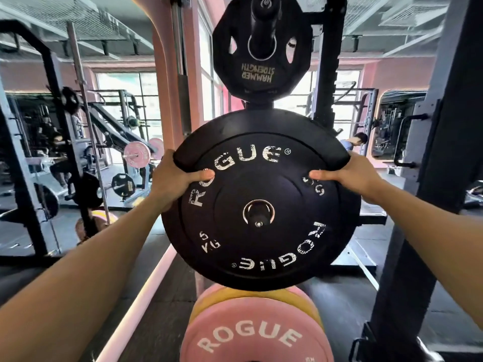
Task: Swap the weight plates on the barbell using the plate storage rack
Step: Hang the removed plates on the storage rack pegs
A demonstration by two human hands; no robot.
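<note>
A black 5 kg Rogue plate (258, 239) fills the middle of the head view, its centre hole around a storage peg (258, 222) whose tip shows through it. My left hand (174, 178) grips the plate's upper left rim, thumb across its face. My right hand (350, 176) grips the upper right rim the same way. Behind this plate sits a second black plate whose rim shows at the top. Above hangs a black Hammer Strength plate (261, 74) on a higher peg. Below stands a pink Rogue plate (256, 338) with a yellow plate (222, 296) behind it.
A black rack upright (423, 205) stands close on the right. To the left are another rack (52, 126), a leaning bar, and a barbell with a pink plate (137, 154). People are in the background on both sides. Dark rubber floor lies below.
</note>
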